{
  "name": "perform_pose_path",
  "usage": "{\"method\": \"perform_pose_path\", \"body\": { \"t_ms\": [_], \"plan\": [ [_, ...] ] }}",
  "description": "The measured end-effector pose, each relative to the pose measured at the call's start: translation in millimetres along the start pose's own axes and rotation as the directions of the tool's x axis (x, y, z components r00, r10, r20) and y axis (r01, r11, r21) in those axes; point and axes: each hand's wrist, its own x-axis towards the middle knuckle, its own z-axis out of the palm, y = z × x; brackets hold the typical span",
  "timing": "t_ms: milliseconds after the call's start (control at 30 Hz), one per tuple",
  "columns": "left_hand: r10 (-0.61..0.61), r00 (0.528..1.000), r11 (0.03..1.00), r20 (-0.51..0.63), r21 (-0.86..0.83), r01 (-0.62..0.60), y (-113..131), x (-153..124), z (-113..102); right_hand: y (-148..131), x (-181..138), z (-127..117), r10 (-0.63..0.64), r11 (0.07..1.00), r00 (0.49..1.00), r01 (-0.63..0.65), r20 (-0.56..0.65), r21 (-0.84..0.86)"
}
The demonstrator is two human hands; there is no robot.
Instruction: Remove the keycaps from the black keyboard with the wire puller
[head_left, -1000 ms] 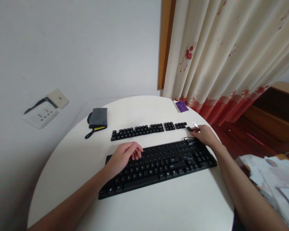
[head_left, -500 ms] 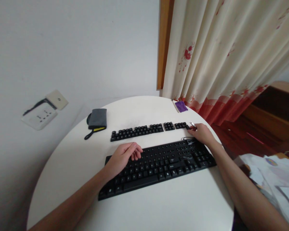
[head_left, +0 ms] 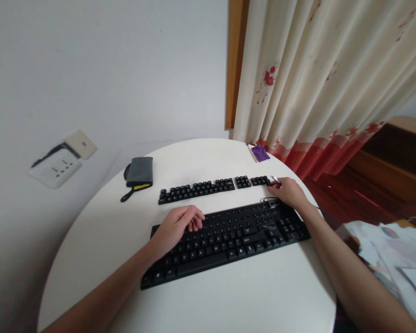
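Black keyboard (head_left: 225, 238): mid-table, flat, slightly slanted, right end aimed at about 2 o'clock; 12 being the far edge.
Loose keys (head_left: 215, 187): black, lined up at 12 o'clock just beyond the keyboard; one long group, then two short ones toward 1 o'clock.
Right hand (head_left: 287, 190): mine, at 2 o'clock, over the keyboard's far right corner; thumb and fingers pinched nearly together, fingertips at the row's right end. Can't tell if a key is between them.
Silver metal piece (head_left: 275, 180): gripped in that same hand, tip poking out toward 11 o'clock; too small to name.
Left hand (head_left: 178, 222): mine, on the keyboard's left part, fingers loosely curled, thumb on top; palm hidden, so can't tell if it has hold of anything.
Cable loop (head_left: 267, 199): thin, black, just short of my right fingertips.
Grey pouch (head_left: 140, 170): 11 o'clock, yellow edge, dark strap.
Purple cloth (head_left: 260, 153): 1 o'clock, near the rim.
White table (head_left: 211, 300): round, under everything above.
Papers (head_left: 388, 259): off-table, 3 o'clock.
Curtain (head_left: 287, 78): cream and red, behind, 1 o'clock.
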Motion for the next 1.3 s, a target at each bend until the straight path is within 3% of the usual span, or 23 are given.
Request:
{"method": "perform_pose_path", "body": {
  "t_ms": [867, 1300],
  "plan": [
    [0.0, 1.0, 1.0, 0.002, 0.015, 0.0, 1, 0, 1, -8, -4, -4, 0.036, 0.999, 0.999, -0.036, 0.014, -0.036],
    [0.052, 0.996, 0.999, -0.077, 0.008, -0.052, 2, 1, -12, -7, -12, -18, 0.067, 0.997, 0.986, -0.061, -0.152, 0.046]
  ]
}}
